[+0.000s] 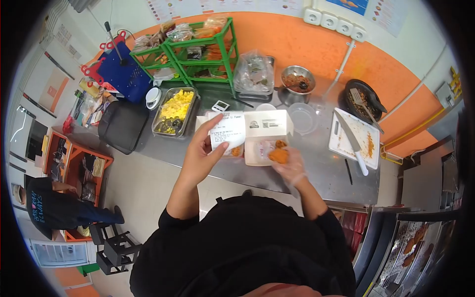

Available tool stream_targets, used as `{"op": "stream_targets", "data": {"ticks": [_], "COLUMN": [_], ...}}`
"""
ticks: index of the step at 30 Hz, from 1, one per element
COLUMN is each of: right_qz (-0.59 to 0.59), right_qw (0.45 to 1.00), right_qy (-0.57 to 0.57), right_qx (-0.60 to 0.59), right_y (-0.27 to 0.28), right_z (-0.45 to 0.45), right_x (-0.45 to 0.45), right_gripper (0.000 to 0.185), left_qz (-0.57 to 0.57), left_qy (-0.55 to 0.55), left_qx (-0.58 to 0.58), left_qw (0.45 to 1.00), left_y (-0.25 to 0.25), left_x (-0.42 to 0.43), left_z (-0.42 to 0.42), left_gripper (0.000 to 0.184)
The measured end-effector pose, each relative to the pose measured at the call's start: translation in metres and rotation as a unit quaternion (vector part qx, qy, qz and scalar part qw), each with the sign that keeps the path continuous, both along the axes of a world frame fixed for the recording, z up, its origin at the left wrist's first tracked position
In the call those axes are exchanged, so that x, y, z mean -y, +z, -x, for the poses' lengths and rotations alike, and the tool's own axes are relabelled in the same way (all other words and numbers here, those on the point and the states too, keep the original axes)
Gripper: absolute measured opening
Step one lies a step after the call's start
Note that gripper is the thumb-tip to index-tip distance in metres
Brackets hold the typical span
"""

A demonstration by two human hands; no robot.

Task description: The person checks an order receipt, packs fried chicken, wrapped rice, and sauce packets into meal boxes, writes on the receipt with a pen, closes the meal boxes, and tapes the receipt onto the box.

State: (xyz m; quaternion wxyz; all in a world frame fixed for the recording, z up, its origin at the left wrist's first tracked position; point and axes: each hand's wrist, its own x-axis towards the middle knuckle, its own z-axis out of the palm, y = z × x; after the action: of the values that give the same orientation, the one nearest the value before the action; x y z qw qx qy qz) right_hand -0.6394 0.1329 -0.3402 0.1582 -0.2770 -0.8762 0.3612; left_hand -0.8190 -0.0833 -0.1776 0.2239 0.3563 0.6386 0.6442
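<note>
Stainless-steel counter (316,185) runs across the view, its near edge just in front of the person's body. Closest to that edge, the left hand (204,143) pinches a white printed paper slip (228,132) between thumb and fingers, upright above the boxes. The right hand (291,168), in a clear plastic glove, has its fingers curled around an orange-brown fried piece (278,155) over the open white cardboard box (254,154). That box sits near the edge, its printed lid (269,123) raised on the far side; a second open box (235,151) is beside it on the left, partly hidden by the slip.

Rightward, a stretch of steel separates the boxes from a white cutting board (341,141). A white-handled knife (355,142) lies across it, handle end past the near edge. A thin black stick (349,172) lies nearer the counter's edge.

Just behind the lid are a clear round tub (303,119) and, to the left, a small white timer (220,106). A clear rectangular tray of yellow and black pieces (175,113) stands farther left. Toward the back are a steel bowl of reddish food (297,81), a black pan (360,106) holding a spatula, and a green rack (232,54) against the orange wall (277,42).
</note>
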Motion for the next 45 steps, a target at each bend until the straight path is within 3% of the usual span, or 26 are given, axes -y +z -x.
{"op": "stream_targets", "data": {"ticks": [1, 3, 8, 10, 16, 18, 19, 20, 22, 25, 28, 29, 31, 34, 35, 37, 38, 39, 41, 45], "right_qz": [-0.002, -0.104, -0.207, -0.233, -0.228, -0.128, -0.160, -0.198, -0.186, -0.229, -0.326, -0.280, -0.350, -0.314, -0.314, -0.090, -0.086, -0.062, -0.035, -0.074], "right_qw": [1.000, 0.985, 0.963, 0.942, 0.961, 0.981, 0.983, 0.979, 0.979, 0.925, 0.768, 0.706, 0.598, 0.506, 0.500, 0.540, 0.535, 0.580, 0.619, 0.640], "right_qy": [0.003, 0.025, 0.014, 0.067, -0.007, 0.009, 0.029, 0.042, -0.055, -0.277, -0.530, -0.635, -0.714, -0.800, -0.804, -0.809, -0.813, -0.772, -0.728, -0.713], "right_qx": [0.000, 0.134, 0.170, 0.231, 0.159, 0.147, 0.081, 0.021, -0.067, -0.124, -0.147, -0.145, -0.099, 0.072, 0.071, 0.212, 0.212, 0.253, 0.292, 0.277], "right_y": [-0.003, -0.010, -0.058, -0.065, -0.060, -0.049, -0.048, -0.047, -0.033, -0.031, -0.019, -0.011, 0.005, 0.045, 0.064, 0.107, 0.101, 0.085, 0.069, 0.043], "right_z": [0.030, 0.075, 0.098, 0.095, 0.091, 0.090, 0.080, 0.063, 0.017, -0.082, -0.231, -0.283, -0.395, -0.529, -0.553, -0.597, -0.623, -0.648, -0.674, -0.695], "right_x": [0.007, 0.020, 0.052, 0.057, 0.055, 0.050, 0.045, 0.038, 0.021, -0.031, -0.083, -0.094, -0.111, -0.114, -0.120, -0.129, -0.140, -0.153, -0.158, -0.163], "right_gripper": [0.061, 0.066, 0.078, 0.079, 0.072, 0.069, 0.067, 0.065, 0.060, 0.054, 0.056, 0.057, 0.060, 0.070, 0.070, 0.078, 0.078, 0.079, 0.081, 0.080], "left_qz": [0.010, 0.021, 0.030, 0.039, 0.047, 0.053, 0.055, 0.055, 0.047, 0.042, 0.061, 0.052, 0.033, 0.068, 0.040, 0.046, 0.054, 0.032, 0.047, 0.065], "left_qy": [-0.004, -0.011, 0.009, 0.018, -0.002, -0.015, -0.025, -0.045, -0.074, -0.112, -0.131, -0.147, -0.163, -0.181, -0.190, -0.210, -0.223, -0.229, -0.249, -0.265], "left_qx": [-0.001, -0.001, -0.015, -0.014, 0.017, -0.085, -0.077, -0.070, -0.094, -0.021, -0.013, -0.022, -0.045, -0.051, -0.051, -0.052, -0.052, -0.057, -0.054, -0.056], "left_qw": [1.000, 1.000, 0.999, 0.999, 0.999, 0.995, 0.995, 0.995, 0.992, 0.993, 0.989, 0.988, 0.985, 0.980, 0.980, 0.975, 0.972, 0.971, 0.966, 0.960], "left_y": [-0.006, -0.014, -0.011, -0.015, -0.034, -0.041, -0.037, -0.029, -0.039, -0.038, -0.033, -0.031, -0.036, -0.015, -0.016, -0.012, -0.011, -0.020, -0.015, -0.008], "left_x": [0.008, 0.023, 0.049, 0.056, 0.048, 0.039, 0.031, 0.025, 0.008, -0.034, -0.079, -0.092, -0.122, -0.162, -0.175, -0.195, -0.203, -0.212, -0.223, -0.234], "left_z": [0.007, 0.021, 0.047, 0.054, 0.063, 0.065, 0.062, 0.059, 0.061, 0.038, 0.009, 0.004, -0.015, -0.069, -0.087, -0.122, -0.137, -0.150, -0.178, -0.221], "left_gripper": [0.066, 0.065, 0.065, 0.065, 0.065, 0.064, 0.064, 0.063, 0.064, 0.065, 0.065, 0.064, 0.063, 0.062, 0.062, 0.062, 0.062, 0.062, 0.062, 0.062]}}
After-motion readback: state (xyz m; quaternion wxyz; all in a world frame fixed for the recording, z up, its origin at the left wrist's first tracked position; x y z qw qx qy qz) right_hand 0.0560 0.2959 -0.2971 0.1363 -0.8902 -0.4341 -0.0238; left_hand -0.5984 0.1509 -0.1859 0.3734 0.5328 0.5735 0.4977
